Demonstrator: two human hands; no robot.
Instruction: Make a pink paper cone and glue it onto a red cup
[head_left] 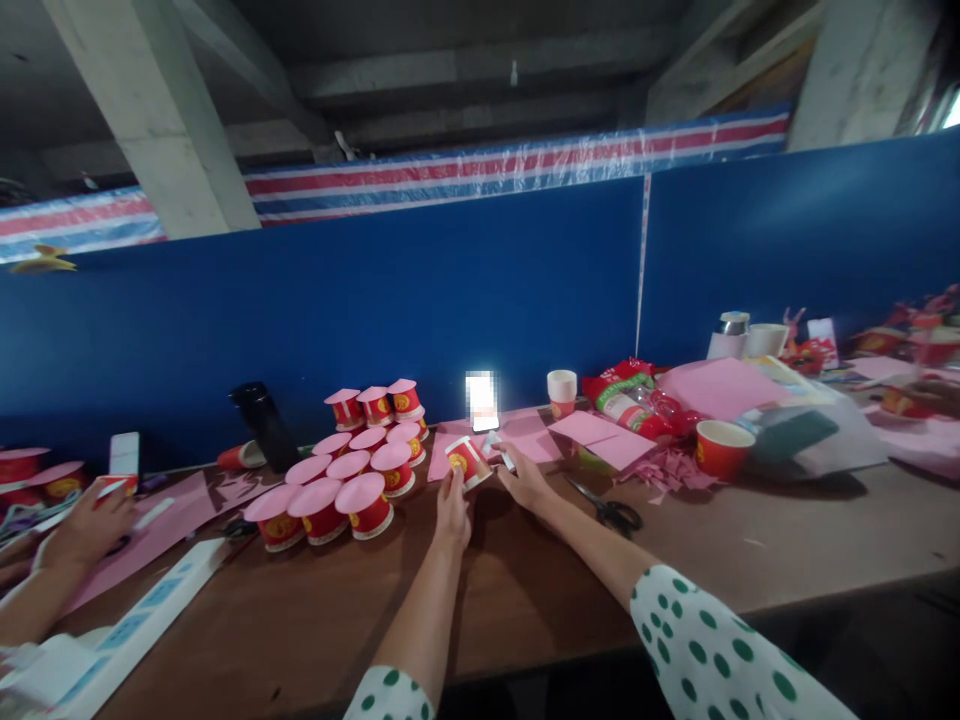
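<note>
My left hand point(454, 508) grips a red paper cup point(466, 462) with a yellow mark and a white rim, tilted above the brown table. Close by on the right, my right hand point(523, 480) pinches a small white item point(508, 461) near the cup's edge. Behind the hands, pink paper sheets point(531, 436) lie under a phone with a bright screen point(482, 403). To the left stand rows of red cups topped with pink paper discs point(361, 492). Black scissors point(616, 513) rest on the table right of my right wrist.
Pink paper scraps point(673, 470), a red cup point(721, 450) and a red-green package point(626, 400) lie to the right. A black bottle point(264, 425) leans behind the cups. At the far left, another person's hand point(88, 525) is beside a long white box point(142, 625).
</note>
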